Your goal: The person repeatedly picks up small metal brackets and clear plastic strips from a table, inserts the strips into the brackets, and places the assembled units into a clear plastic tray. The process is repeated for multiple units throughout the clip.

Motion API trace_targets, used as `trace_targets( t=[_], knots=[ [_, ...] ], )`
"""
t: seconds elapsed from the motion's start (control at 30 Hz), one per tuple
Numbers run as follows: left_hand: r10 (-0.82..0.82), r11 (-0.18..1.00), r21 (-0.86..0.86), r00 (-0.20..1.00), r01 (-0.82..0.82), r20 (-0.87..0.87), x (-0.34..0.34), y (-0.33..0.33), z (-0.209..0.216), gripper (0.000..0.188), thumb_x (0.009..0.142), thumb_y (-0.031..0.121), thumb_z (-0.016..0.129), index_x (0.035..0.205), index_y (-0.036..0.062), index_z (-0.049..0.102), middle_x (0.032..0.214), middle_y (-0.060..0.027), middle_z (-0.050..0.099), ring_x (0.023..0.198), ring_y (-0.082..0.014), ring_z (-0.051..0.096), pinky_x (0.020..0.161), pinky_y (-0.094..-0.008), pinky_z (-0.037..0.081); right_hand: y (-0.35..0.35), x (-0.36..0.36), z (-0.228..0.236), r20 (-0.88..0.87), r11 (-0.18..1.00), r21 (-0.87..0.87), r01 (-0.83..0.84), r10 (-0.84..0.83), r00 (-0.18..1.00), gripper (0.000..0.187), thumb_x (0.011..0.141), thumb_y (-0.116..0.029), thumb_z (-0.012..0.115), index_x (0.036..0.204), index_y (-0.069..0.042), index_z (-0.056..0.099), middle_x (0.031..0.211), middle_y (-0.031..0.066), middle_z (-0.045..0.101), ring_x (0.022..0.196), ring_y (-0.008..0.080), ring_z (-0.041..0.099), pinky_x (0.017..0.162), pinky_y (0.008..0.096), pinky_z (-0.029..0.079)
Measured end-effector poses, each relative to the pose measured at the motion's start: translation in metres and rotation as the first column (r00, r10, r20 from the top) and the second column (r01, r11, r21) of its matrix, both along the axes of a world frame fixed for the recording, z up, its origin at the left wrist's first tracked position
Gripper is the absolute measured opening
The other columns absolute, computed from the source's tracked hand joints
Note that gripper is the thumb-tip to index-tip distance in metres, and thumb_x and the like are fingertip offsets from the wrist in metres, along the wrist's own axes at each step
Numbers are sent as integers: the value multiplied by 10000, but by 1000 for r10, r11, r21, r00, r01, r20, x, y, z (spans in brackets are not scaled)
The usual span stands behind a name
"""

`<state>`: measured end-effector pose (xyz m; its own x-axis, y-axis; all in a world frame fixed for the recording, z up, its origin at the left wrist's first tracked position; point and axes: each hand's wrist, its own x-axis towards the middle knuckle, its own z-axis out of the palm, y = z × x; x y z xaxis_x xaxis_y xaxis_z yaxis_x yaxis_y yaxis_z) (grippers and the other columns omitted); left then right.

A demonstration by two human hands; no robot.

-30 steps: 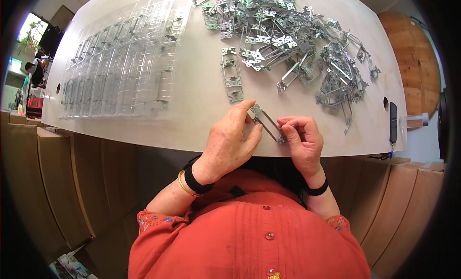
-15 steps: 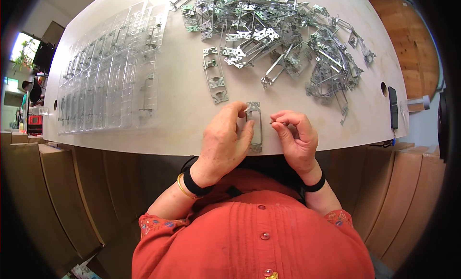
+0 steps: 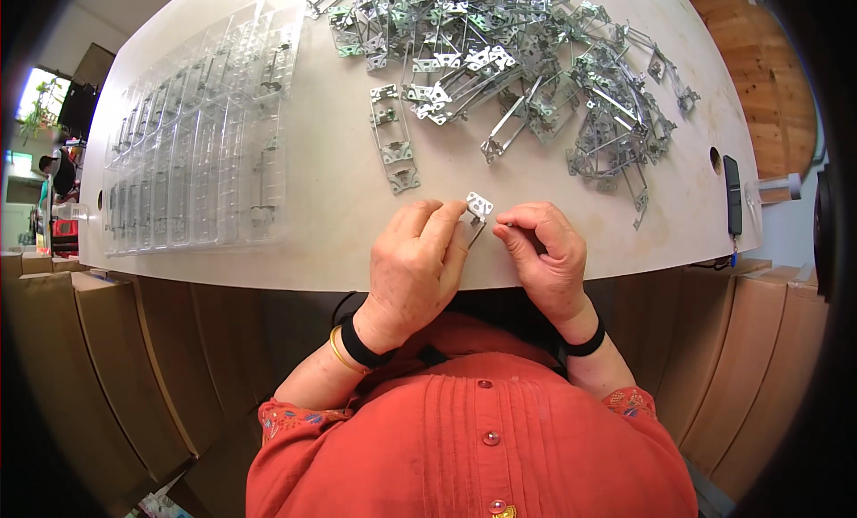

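Near the front edge of the table, my left hand (image 3: 418, 266) is closed on a metal bracket (image 3: 479, 206). The bracket's holed end plate tilts up beyond my fingertips, and the rest is mostly hidden by the hand. Just to its right, my right hand (image 3: 547, 253) is closed in a pinch between thumb and forefinger. A tiny dark tip shows there, too small to name. The two hands are a short gap apart. Ahead of my left hand, another long metal bracket frame (image 3: 394, 143) lies flat on the white table (image 3: 339, 206).
A large tangled heap of metal brackets (image 3: 464, 63) covers the far middle and right. Clear plastic trays (image 3: 192, 143) holding similar parts stand at the left. A dark phone-like device (image 3: 733, 197) lies at the right edge; cardboard boxes (image 3: 98, 339) stand below the table.
My left hand has picked the bracket up from the table and tilted it, far end raised. My right hand stays pinched, shifted slightly left.
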<state>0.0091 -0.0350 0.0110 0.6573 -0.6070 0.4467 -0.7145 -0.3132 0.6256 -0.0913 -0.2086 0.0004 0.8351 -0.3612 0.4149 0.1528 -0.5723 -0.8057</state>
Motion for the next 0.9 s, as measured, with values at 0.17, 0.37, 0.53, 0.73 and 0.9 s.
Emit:
trace_targets(
  t=[0.17,0.37,0.53,0.73,0.9],
  knots=[
    [-32,999,20,999,31,11,-4,3,4,341,912,95,804,1218,-23,709,1049,-188,717,903,-353,676,781,-428,558,1,1,2,-10,1000,3,2,-2,1000,167,909,20,819,1041,-51,745,956,81,724,800,208,675,692,327,539],
    [-58,998,39,998,58,18,-7,5,2,440,886,100,822,1283,-28,679,1078,-197,716,941,-366,671,808,-443,557,2,1,2,-17,1000,16,10,-9,1000,169,910,36,809,1042,-49,745,955,77,723,792,202,668,684,321,534],
    [-56,997,50,998,55,14,-9,7,2,516,844,69,816,1326,-28,659,1105,-199,708,962,-370,667,839,-449,559,1,0,2,-32,1000,10,14,-14,999,189,910,54,794,1063,-43,741,961,84,724,798,211,674,688,323,538],
    [-46,997,60,998,44,36,-14,7,-1,549,822,46,793,1349,-19,652,1131,-199,698,983,-374,661,872,-455,556,-1,-5,4,-40,999,-38,21,-22,999,220,909,81,773,1090,-36,733,981,96,731,826,228,696,713,319,561],
    [-55,997,65,996,51,64,-15,8,-3,575,811,31,779,1370,-8,647,1128,-196,685,984,-378,653,894,-463,543,-2,-11,2,-70,997,41,65,-62,996,159,960,35,766,1100,-32,729,1003,94,745,848,187,701,751,303,564]
  ],
)
